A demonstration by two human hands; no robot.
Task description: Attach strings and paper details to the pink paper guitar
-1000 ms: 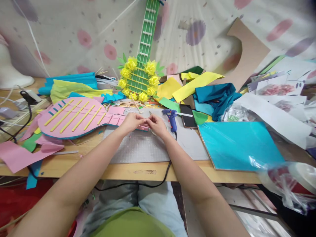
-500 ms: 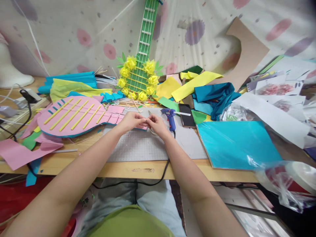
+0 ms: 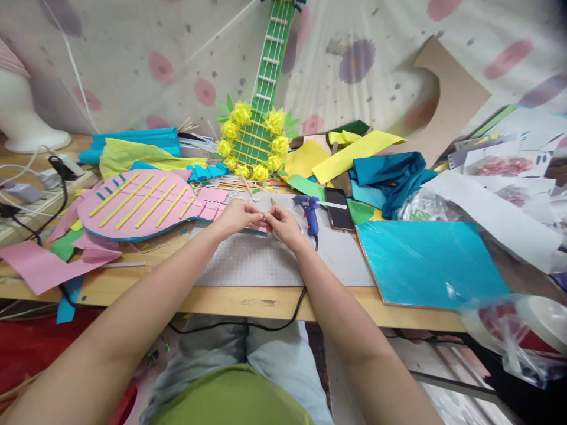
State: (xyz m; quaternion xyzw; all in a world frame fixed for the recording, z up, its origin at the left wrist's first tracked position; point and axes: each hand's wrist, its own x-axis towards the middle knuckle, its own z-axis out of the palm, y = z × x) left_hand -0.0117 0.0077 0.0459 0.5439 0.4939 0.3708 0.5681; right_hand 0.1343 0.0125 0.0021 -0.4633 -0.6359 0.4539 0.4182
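Observation:
Above the grey cutting mat (image 3: 248,265), my left hand (image 3: 239,217) and my right hand (image 3: 284,225) meet fingertip to fingertip. Both are closed in a pinch, and whatever lies between the fingers is too small to make out. A pink paper guitar (image 3: 146,203) with yellow strips across its body lies to the left, its neck reaching under my left hand. Just right of my right hand rests a blue glue gun (image 3: 308,213) with a white glue stick in its back. Something pale, partly hidden, sits behind my right hand.
A green paper guitar (image 3: 257,139) with yellow flowers leans at the back. Right of the glue gun lie a phone (image 3: 339,209), a teal wrapped board (image 3: 429,260) and crumpled blue paper (image 3: 392,177). A power strip (image 3: 44,200) and pink paper scraps (image 3: 57,262) are at left.
The whole view has shifted slightly, so things on the table appear a little further right. My hands stay pinched together over the mat.

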